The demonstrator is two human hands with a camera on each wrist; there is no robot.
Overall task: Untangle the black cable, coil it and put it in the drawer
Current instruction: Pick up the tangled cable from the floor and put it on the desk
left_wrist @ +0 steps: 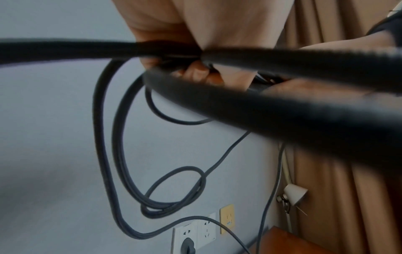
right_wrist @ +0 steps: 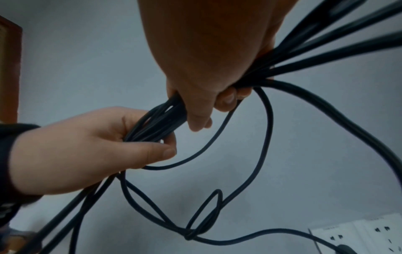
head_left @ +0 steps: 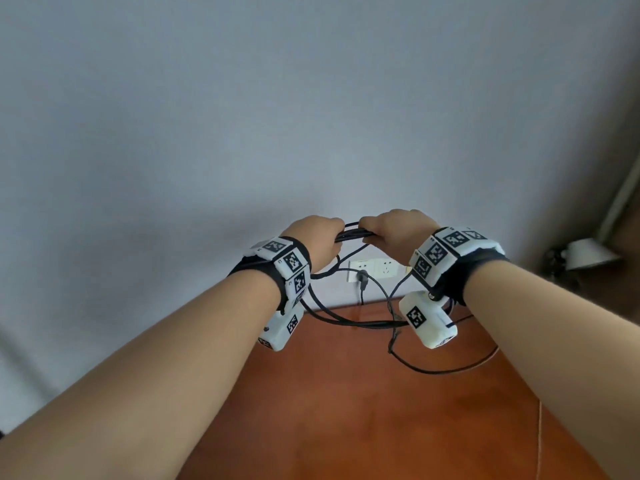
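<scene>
Hands meet in mid-air above the far edge of the brown table (head_left: pixel 346 393), in front of the grey wall (head_left: pixel 242 116). The left hand (head_left: pixel 317 242) and the right hand (head_left: pixel 398 233) sit close together, knuckles up, each with its fingers curled tight round a bundle of strands of the black cable (head_left: pixel 349 233), which bridges the short gap between them. From the right wrist view the left hand (right_wrist: pixel 87 149) closes its thumb and fingers (right_wrist: pixel 161 151) over several parallel strands of the cable (right_wrist: pixel 158 120), while the right hand (right_wrist: pixel 206 60) clamps the same bundle at about 1 o'clock from it. Below the hands, loose loops of the cable hang down towards 6 o'clock, and one small twisted loop (right_wrist: pixel 204 218) crosses over itself. The hanging strands reach the table top. On the wall at 6 o'clock from the hands is a white socket panel (head_left: pixel 374 268) with a dark plug (head_left: pixel 362 278) in it. A white lamp shade (head_left: pixel 588 252) stands at 3 o'clock, beside a brown curtain (left_wrist: pixel 348 189).
</scene>
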